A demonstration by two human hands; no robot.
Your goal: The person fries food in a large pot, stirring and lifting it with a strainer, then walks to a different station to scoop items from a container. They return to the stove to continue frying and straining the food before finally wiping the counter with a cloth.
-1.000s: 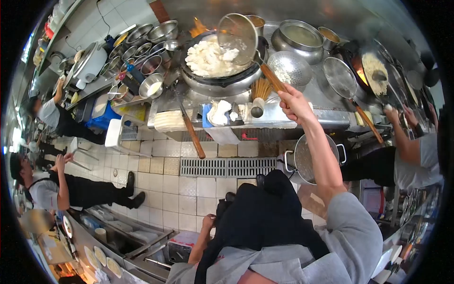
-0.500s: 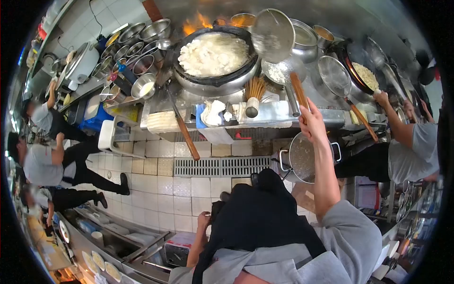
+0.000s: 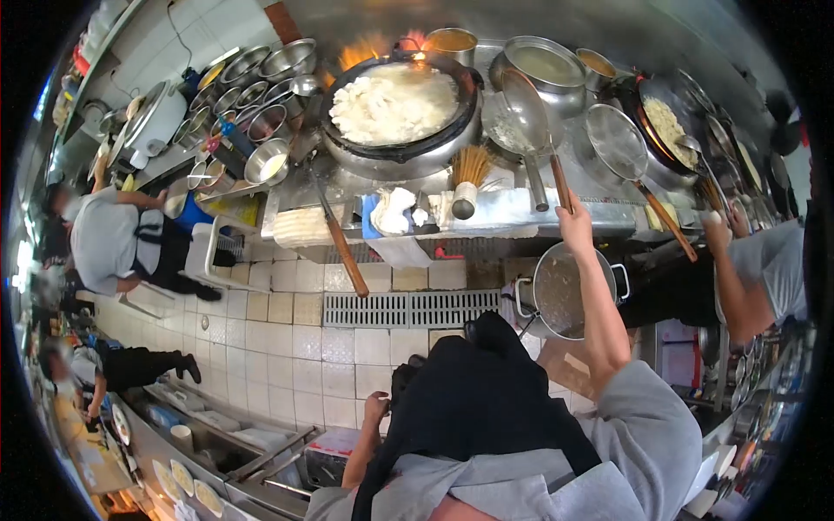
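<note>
My right hand (image 3: 575,227) is closed round the wooden handle of a round metal strainer (image 3: 525,102). The strainer is tilted above a wide metal ladle (image 3: 536,184) with white bits in it, whose handle points toward me. Left of it, a large black wok (image 3: 469,108) holds pale pieces in bubbling liquid, with flames behind. My left hand (image 3: 376,406) hangs low beside my dark apron, fingers curled, and nothing shows in it. A bamboo brush (image 3: 469,174) and a crumpled white cloth (image 3: 393,210) lie at the counter's front.
Another strainer (image 3: 616,139) rests to the right, beside a second wok (image 3: 667,126) where a co-worker stands. A large pot (image 3: 560,291) sits low near my right leg. Metal bowls (image 3: 287,59) crowd the left. A wooden-handled tool (image 3: 346,252) juts over the edge. Other people are at left.
My right hand has lowered the strainer from its raised position near the wok, right and down over the ladle. At right, a co-worker's hand has drawn back from the second wok. People at left have shifted.
</note>
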